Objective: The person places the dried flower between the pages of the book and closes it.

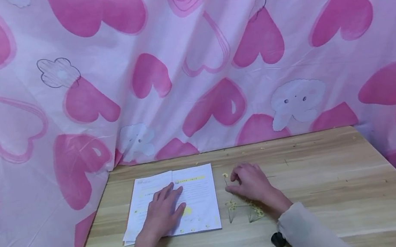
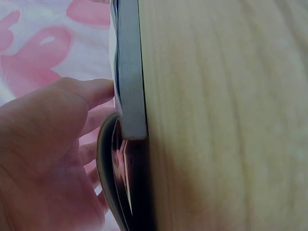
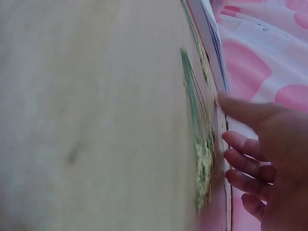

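Observation:
An open book (image 1: 199, 195) with white pages and yellow print lies on the wooden table. My left hand (image 1: 159, 215) rests on its pages with the fingers spread. In the left wrist view the thumb touches the book's edge (image 2: 131, 72). Right of the book, my right hand (image 1: 252, 182) hovers with fingers loosely bent and thumb apart, holding nothing visible. Close to its fingertips is a thin stem with a small yellow flower (image 1: 225, 175). Below that hand lie small sprigs of dried yellow flowers (image 1: 231, 205), seen in the right wrist view as a green-stemmed bunch (image 3: 204, 163).
The wooden table (image 1: 326, 185) extends to the right, with a few tiny bits on it. A pink heart-patterned cloth (image 1: 202, 57) hangs behind the table and along its sides.

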Tool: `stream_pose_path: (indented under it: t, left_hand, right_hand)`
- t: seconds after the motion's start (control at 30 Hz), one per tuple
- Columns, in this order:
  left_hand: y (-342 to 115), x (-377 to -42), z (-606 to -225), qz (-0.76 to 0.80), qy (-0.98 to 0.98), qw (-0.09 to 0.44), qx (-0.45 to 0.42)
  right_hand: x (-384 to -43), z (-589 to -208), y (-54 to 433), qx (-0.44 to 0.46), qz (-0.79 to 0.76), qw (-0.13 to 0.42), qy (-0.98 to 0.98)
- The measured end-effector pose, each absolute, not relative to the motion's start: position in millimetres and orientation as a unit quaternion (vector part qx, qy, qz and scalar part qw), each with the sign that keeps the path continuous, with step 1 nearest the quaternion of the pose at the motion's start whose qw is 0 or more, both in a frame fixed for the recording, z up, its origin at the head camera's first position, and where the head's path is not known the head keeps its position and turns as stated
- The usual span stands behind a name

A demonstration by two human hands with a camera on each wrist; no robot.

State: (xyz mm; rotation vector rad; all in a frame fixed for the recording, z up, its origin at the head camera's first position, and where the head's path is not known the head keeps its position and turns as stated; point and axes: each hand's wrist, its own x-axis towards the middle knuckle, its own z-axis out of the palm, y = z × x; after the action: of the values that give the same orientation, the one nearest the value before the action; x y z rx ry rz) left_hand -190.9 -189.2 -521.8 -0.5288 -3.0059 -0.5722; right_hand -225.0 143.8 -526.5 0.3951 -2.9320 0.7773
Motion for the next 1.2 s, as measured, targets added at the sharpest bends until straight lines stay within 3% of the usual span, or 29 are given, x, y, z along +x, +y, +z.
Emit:
stream_pose_path:
  t: [0.43, 0.83, 1.2]
  left_hand:
    - [-190, -190, -522, -0.187, -0.969, -0.003, -0.159]
    - [-183, -189, -515, -0.186, -0.968, -0.026, -0.166]
    - [-183, -190, -515, -0.163, -0.973, -0.041, -0.160]
  right_hand:
    - [-227, -522, 129, 0.106, 0.218, 0.068, -0.968]
    - [-225, -525, 123, 0.132, 0.145, 0.046, -0.980]
    - [-225, -521, 105, 0.162, 0.195, 0.144, -0.956]
